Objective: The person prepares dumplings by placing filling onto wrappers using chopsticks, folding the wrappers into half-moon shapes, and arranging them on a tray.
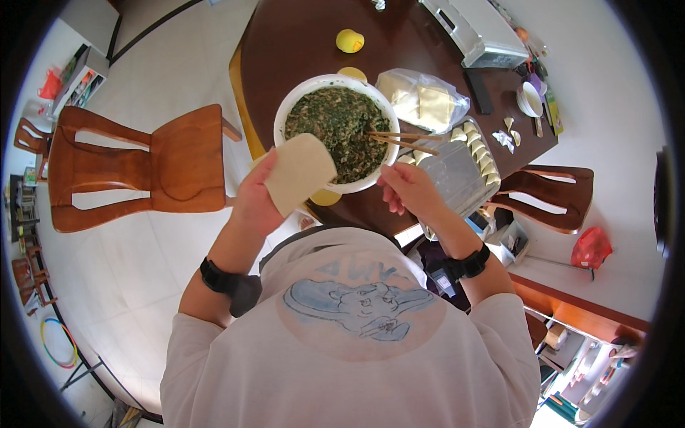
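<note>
A dough wrapper (299, 172) lies on the palm and fingers of my left hand (257, 195), at the near left rim of a white bowl (395, 155). Chopped green and brown filling (337, 115) fills the bowl. Wooden chopsticks (412, 140) rest in the filling and stick out over the right rim. Just below them, my right hand (409, 190) hangs near the bowl's edge with curled fingers; whether it holds anything is unclear. To the right, a clear tray (455, 182) has folded dumplings (481, 155) along its far side. More wrappers (434, 104) sit in a plastic bag (396, 80).
On the dark wooden table (299, 43) are a yellow round object (350, 41), a black slab-like object (478, 92), a small white bowl (529, 100) and a silver-grey appliance or container (481, 32). Wooden chairs stand left (182, 160) and right (556, 198) of the table.
</note>
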### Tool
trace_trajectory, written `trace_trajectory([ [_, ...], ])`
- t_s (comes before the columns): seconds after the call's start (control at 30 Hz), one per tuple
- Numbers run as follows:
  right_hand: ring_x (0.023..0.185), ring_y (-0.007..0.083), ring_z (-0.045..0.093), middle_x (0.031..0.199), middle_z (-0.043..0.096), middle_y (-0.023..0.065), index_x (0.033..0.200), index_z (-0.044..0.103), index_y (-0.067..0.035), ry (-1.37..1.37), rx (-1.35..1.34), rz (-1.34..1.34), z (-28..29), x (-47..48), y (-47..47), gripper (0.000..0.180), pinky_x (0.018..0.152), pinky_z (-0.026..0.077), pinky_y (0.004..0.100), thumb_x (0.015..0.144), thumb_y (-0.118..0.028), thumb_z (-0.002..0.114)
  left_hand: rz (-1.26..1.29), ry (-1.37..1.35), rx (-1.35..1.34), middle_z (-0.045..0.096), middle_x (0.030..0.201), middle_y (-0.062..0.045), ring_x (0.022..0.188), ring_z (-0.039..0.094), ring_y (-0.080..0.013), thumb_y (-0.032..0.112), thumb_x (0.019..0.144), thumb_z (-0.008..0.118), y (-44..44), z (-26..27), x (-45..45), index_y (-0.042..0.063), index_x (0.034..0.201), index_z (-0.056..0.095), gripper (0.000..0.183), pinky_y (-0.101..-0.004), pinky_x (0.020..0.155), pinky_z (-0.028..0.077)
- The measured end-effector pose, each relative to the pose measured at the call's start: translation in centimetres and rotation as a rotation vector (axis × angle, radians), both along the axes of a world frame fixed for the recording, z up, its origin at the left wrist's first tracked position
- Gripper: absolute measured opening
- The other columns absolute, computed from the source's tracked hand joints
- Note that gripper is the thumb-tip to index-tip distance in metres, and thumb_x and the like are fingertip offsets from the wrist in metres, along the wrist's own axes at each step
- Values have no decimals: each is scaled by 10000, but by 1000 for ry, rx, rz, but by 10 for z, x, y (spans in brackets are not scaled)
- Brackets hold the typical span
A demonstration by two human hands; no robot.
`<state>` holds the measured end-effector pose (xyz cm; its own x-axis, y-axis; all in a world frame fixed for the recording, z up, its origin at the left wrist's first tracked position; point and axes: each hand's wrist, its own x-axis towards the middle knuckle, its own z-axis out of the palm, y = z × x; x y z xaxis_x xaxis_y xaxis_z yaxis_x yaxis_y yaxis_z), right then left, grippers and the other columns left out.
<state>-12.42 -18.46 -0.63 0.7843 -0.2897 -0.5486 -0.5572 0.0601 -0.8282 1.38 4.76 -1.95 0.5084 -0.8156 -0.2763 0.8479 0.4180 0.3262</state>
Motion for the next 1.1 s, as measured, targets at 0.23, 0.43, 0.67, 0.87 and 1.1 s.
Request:
trace_trajectory([
  [0.23, 501, 99, 543, 675, 578, 77, 1058, 567, 17, -207, -327, -391, -25, 22, -17, 341, 424, 447, 210, 832, -222, 655, 117, 101, 108, 480, 1282, -156, 1183, 469, -295, 216, 972, 316, 6, -7, 8, -21, 1284, 400, 400, -425, 1019, 371],
  [0.43, 565, 71, 546, 676, 607, 26, 938, 598, 13, -426, -450, -276, -23, 53, -27, 239, 479, 415, 203, 898, -221, 570, 111, 73, 152, 448, 1318, -178, 1215, 443, -304, 248, 955, 384, 0, -3, 3, -44, 1298, 380, 450, -409, 1038, 353],
  [0.67, 621, 93, 582, 712, 622, 49, 907, 599, 31, -534, -490, -55, -16, 31, -53, 243, 570, 466, 216, 922, -203, 534, 94, 95, 113, 448, 1318, -180, 1214, 444, -305, 241, 951, 384, 7, -20, 8, -47, 1299, 378, 452, -415, 1045, 343],
  [0.87, 712, 138, 645, 813, 650, 87, 897, 589, 22, -382, -278, 53, -10, 18, -52, 262, 667, 532, 241, 948, -213, 485, 62, 109, 109, 454, 1313, -180, 1211, 447, -304, 238, 949, 382, 2, -18, 7, -45, 1303, 373, 453, -411, 1046, 342],
  [1.1, 686, 136, 631, 795, 636, 74, 929, 580, -10, -435, -78, 43, -9, 6, -46, 227, 661, 532, 231, 953, -207, 470, 73, 114, 199, 488, 1271, -148, 1172, 480, -280, 235, 976, 310, 2, -12, 8, -6, 1287, 395, 403, -401, 1012, 382],
])
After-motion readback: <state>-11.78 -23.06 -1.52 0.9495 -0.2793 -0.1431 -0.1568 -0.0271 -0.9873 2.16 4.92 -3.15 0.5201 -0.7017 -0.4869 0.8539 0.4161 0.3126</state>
